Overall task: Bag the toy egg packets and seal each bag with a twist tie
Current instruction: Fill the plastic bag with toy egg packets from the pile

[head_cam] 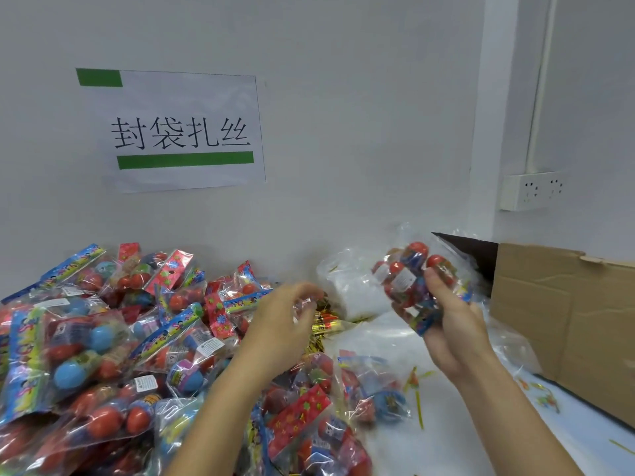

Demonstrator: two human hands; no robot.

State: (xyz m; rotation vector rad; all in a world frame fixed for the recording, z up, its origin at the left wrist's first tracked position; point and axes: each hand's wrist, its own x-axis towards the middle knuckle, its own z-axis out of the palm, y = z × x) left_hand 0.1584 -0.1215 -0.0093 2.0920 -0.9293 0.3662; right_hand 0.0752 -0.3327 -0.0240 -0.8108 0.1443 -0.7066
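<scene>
- White wall with a taped sign (178,132) behind the table (464,424), box (563,324) off to the right, probably for finished bags.
- Right hand (446,324) holds a clear bag (417,281) of egg packets up off the table, fingers curled round it, likely bunching it for tying.
- Left hand (285,317) hovers over the gold ties (326,326), fingers loosely curled; can't tell if it's pinching one.
- Loose packets (103,338) piled left, within easy reach.
</scene>
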